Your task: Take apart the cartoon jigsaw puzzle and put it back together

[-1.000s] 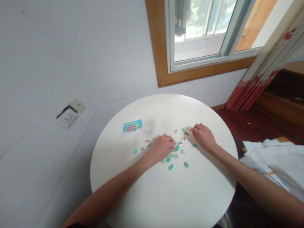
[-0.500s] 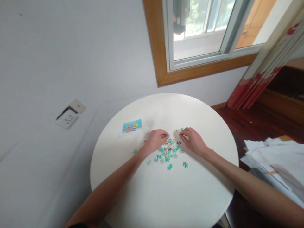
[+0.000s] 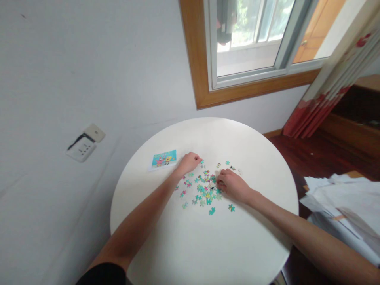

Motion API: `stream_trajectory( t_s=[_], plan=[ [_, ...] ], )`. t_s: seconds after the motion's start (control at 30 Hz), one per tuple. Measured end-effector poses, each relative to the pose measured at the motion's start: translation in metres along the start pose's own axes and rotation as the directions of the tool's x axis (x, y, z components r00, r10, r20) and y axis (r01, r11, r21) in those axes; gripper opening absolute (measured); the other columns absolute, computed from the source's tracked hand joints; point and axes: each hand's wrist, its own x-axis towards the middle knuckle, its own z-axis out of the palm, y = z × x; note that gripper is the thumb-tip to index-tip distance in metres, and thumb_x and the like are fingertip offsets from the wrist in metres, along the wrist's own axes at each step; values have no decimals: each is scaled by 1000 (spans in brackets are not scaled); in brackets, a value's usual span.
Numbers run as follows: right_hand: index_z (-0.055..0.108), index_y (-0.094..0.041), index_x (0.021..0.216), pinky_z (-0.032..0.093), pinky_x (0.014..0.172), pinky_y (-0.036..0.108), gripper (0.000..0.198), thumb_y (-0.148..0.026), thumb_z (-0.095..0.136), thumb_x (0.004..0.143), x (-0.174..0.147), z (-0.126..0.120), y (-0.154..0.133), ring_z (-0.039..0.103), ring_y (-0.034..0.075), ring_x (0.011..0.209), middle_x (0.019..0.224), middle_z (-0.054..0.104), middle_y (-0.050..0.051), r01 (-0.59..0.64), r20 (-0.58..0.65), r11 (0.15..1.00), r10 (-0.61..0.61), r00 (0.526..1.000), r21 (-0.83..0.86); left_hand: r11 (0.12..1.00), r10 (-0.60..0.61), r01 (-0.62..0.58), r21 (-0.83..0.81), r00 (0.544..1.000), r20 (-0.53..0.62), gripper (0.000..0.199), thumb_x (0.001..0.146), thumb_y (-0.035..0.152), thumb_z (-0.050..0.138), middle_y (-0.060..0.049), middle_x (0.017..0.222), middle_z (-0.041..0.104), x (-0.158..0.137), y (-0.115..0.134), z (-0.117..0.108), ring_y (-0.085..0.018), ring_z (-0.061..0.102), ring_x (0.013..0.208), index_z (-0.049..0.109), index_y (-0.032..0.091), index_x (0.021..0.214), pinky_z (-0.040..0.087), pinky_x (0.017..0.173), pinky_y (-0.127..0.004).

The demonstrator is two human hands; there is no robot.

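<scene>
Loose jigsaw puzzle pieces [image 3: 208,195], mostly teal with bits of yellow and pink, lie scattered in the middle of the round white table [image 3: 190,245]. At the pile's far left side, my left hand [image 3: 190,162] has thumb and fingers pinched at a teal puzzle piece [image 3: 202,161]. My right hand [image 3: 233,185] rests low over the pile's right side with curled fingers close together. Whatever is under its fingertips is hidden. Left of my left hand lies a small picture card [image 3: 164,159] showing pink and yellow cartoon figures on blue.
A wall with a power socket [image 3: 81,149] stands to the left. Behind the table is a wood-framed window [image 3: 203,97], with a red and white curtain [image 3: 308,114] at its right. A stack of papers [image 3: 341,202] sits beside the table on the right.
My left hand has moved left and away from me, off the pile's centre. My right hand has come left and nearer, onto the pile's right side. More pieces on both sides are now uncovered.
</scene>
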Motion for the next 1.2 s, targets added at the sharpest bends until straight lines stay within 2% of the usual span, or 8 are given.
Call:
stream_trajectory(
  t_s=[0.2,0.3,0.37,0.43,0.6,0.9,1.03,1.2],
  plan=[
    [65,-17,78,41,74,27,7,-10,65,81,4,-2,-1,58,19,85,84,65,6,-41,10,996,40,999,76,994,-15,18,106,999,-28,17,81,28,67,-7,70,68,-14,-11,-18,-19,61,70,71,16,70,44,70,-27],
    [63,-18,79,41,68,26,8,-13,61,84,3,-12,16,57,16,74,79,65,3,-103,-51,974,115,992,201,983,154,-154,100,988,4,9,84,25,66,-6,89,70,-38,2,-19,-19,62,89,72,19,85,45,86,-28],
    [62,-18,78,40,67,27,10,-15,58,87,-3,-20,36,57,16,72,78,65,3,-145,-155,970,177,972,194,885,456,-463,54,884,103,15,91,26,60,-6,99,68,-58,15,-16,-20,60,98,72,21,98,44,91,-31],
    [61,-18,77,40,68,28,13,-14,54,87,-15,-27,58,56,18,74,79,64,5,-198,-260,975,219,941,105,808,571,-588,35,797,195,16,93,25,60,-5,103,67,-76,27,-12,-19,59,102,72,24,104,43,92,-31],
    [61,-18,79,42,71,31,16,-16,49,90,-56,-29,89,56,20,78,83,63,8,-229,-281,972,204,938,-59,767,579,-629,128,764,285,11,90,20,65,-4,103,65,-89,41,-2,-19,58,101,71,24,99,42,89,-30],
    [65,-19,86,45,79,31,15,-20,52,94,-57,-25,36,59,21,88,91,64,8,-147,-277,988,154,949,45,671,667,-732,117,665,336,18,98,25,54,-5,90,65,-72,41,8,-18,58,92,70,17,94,42,85,-29],
    [68,-19,89,44,77,29,9,-18,59,89,-29,-8,0,60,20,86,91,66,7,-69,-209,976,112,972,206,724,651,-686,69,713,261,20,98,24,53,-5,88,66,-75,40,7,-18,58,90,71,17,90,43,82,-28],
    [71,-18,84,41,65,25,11,-20,61,88,-3,9,-23,57,14,65,71,67,1,-70,-154,875,162,975,478,867,479,-460,-189,875,66,13,92,23,62,-3,83,68,-90,37,1,-14,59,79,73,17,88,43,75,-24]
  ],
)
